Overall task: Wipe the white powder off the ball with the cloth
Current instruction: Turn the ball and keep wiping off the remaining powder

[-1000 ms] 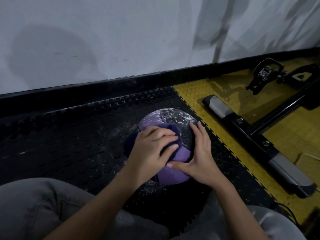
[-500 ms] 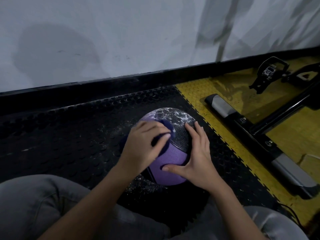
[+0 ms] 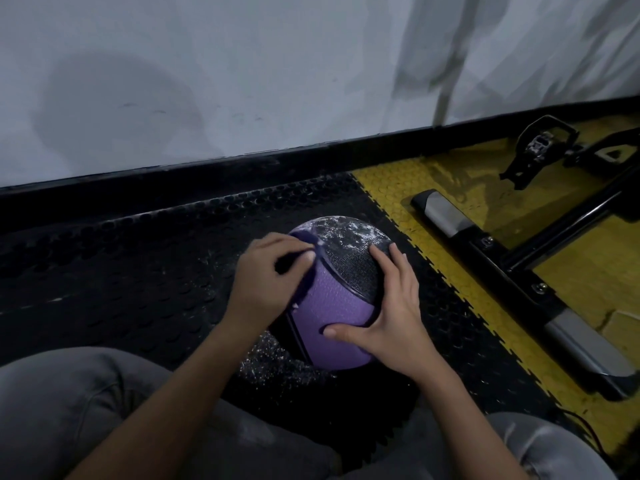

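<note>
The ball (image 3: 339, 306) is seated on the black mat (image 3: 138, 271), near the wall. The cloth (image 3: 313, 245) is gripped in the curled fingers of the left hand (image 3: 266, 282) and pressed to the ball's upper left flank. The right hand (image 3: 391, 306) is laid flat, fingers spread, on the right side. White powder (image 3: 349, 230) is left on the far crown, just beyond the cloth, wallward and rightward; a stroke that way by the left hand is likely called for.

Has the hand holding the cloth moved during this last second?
Yes. The left hand, gripping the cloth, has slid leftward across the ball, away from the yellow floor, which stays put.
</note>
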### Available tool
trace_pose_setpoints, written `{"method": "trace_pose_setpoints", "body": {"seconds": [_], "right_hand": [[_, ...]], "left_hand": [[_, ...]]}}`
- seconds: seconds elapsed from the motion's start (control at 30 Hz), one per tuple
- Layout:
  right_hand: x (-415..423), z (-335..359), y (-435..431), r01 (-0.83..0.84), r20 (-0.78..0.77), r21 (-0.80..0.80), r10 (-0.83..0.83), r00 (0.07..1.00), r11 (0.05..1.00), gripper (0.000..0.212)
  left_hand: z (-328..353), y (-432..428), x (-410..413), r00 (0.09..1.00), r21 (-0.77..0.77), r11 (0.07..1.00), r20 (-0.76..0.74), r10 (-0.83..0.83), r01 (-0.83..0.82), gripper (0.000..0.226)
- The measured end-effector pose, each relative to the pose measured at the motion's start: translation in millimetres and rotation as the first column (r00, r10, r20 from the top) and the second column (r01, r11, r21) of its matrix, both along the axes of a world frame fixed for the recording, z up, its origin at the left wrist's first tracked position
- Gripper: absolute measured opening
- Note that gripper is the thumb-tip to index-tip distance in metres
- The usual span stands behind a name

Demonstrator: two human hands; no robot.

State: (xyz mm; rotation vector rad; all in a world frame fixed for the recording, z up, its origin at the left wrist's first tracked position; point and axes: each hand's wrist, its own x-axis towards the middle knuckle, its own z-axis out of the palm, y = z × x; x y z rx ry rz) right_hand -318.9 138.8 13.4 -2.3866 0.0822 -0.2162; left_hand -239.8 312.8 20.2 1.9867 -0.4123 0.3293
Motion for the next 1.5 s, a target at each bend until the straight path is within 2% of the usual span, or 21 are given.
{"method": "trace_pose_setpoints", "body": {"seconds": [0.07,0.1,0.2,0.3,0.33,0.37,0.43,0.5,0.53,0.6,0.7,0.77,0.87,0.97,1.03,1.13,1.2,1.3,1.4,1.43,1.5], "right_hand": [[2,1,0,-0.001,0.000,0.018,0.001,1.000,1.000,0.114],[2,1,1,0.000,0.002,0.025,0.000,1.000,1.000,0.113],[1,-1,0,0.012,0.019,0.022,-0.013,1.000,1.000,0.110],[-1,-2,-3,0.012,0.013,0.024,-0.013,1.000,1.000,0.110],[0,-2,-4,0.011,0.007,0.029,-0.011,1.000,1.000,0.111],[0,-1,-4,0.010,0.004,0.034,-0.011,1.000,0.999,0.112],[3,1,-6,0.009,-0.003,0.045,-0.009,1.000,0.999,0.116],[5,3,-7,0.006,-0.023,0.069,-0.004,1.000,0.998,0.119],[6,3,-8,0.004,-0.029,0.073,-0.002,1.000,0.997,0.119],[5,3,-9,0.011,-0.030,0.057,-0.009,1.000,0.998,0.121],[3,-1,-10,0.033,-0.007,0.021,-0.033,0.999,0.999,0.119],[1,-1,-10,0.032,-0.016,0.021,-0.032,0.999,0.999,0.117],[2,2,-10,0.010,-0.025,0.031,-0.009,1.000,0.999,0.117],[3,3,-9,-0.003,-0.028,0.034,0.004,1.000,0.999,0.119],[3,2,-7,0.004,-0.013,0.009,-0.004,1.000,1.000,0.119],[1,-2,-6,0.004,0.016,-0.026,-0.004,1.000,1.000,0.118],[-1,-2,-5,-0.006,0.005,-0.024,0.006,1.000,1.000,0.117],[0,0,-3,-0.016,0.005,-0.016,0.016,1.000,1.000,0.112],[2,1,2,-0.016,0.009,-0.027,0.017,1.000,1.000,0.110],[2,0,4,-0.017,0.007,-0.037,0.017,1.000,0.999,0.110],[0,-1,6,-0.016,0.019,-0.058,0.017,1.000,0.998,0.110]], "left_hand": [[-2,4,9,0.984,-0.080,0.990,-0.144,0.102,-0.114,0.009],[-3,3,9,0.982,-0.080,0.988,-0.150,0.118,-0.132,0.009],[0,-6,-8,0.999,-0.028,0.999,0.001,0.043,-0.043,0.009],[1,-14,-23,0.955,0.168,0.976,0.241,-0.174,0.136,0.018],[0,-13,-20,0.942,0.196,0.968,0.265,-0.208,0.158,0.019],[-2,-11,-15,0.952,0.174,0.973,0.237,-0.193,0.154,0.019],[-3,-4,-2,0.998,0.016,0.999,0.054,-0.045,0.044,0.014],[-5,1,8,0.987,-0.106,0.990,-0.138,0.080,-0.096,0.011],[-6,0,8,0.981,-0.107,0.987,-0.165,0.102,-0.121,0.012],[-3,-6,0,0.993,-0.047,0.995,-0.081,0.089,-0.093,0.012],[-1,-17,-21,0.980,0.091,0.992,0.172,-0.098,0.083,0.017],[-1,-20,-23,0.953,0.187,0.972,0.241,-0.186,0.143,0.022],[1,-13,-3,0.996,0.075,0.996,0.070,-0.050,0.045,0.017],[-3,-4,14,0.983,-0.076,0.990,-0.153,0.105,-0.117,0.014],[-1,-8,6,0.989,-0.049,0.992,-0.096,0.111,-0.116,0.013],[1,-16,-16,0.983,0.070,0.995,0.168,-0.077,0.066,0.017],[1,-15,-17,0.956,0.144,0.980,0.239,-0.170,0.139,0.021],[2,-8,0,0.998,0.024,0.998,0.046,-0.053,0.052,0.014],[0,-1,13,0.976,-0.130,0.985,-0.202,0.083,-0.111,0.013],[1,-1,11,0.973,-0.129,0.983,-0.209,0.099,-0.128,0.014],[2,-4,-1,0.995,-0.098,0.993,-0.075,0.062,-0.069,0.012]]}}
